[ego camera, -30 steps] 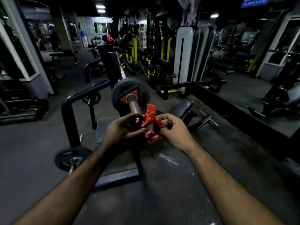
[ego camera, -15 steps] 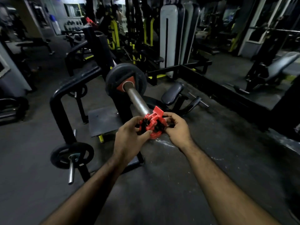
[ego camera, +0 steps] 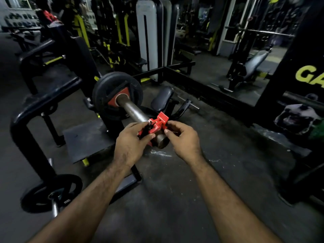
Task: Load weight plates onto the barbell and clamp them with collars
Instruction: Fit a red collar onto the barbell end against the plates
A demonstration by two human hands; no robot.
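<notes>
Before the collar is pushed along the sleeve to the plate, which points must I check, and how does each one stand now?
1. Collar is around the sleeve end: ok.
2. Both hands hold it, left hand and right hand: ok.
3. Lever is open so it can slide: cannot tell.
4. Bare sleeve up to the plate has nothing on it: ok.
5. Collar is against the plate: not ok, a length of bare sleeve lies between them.
6. Plate sits fully inward: cannot tell.
</notes>
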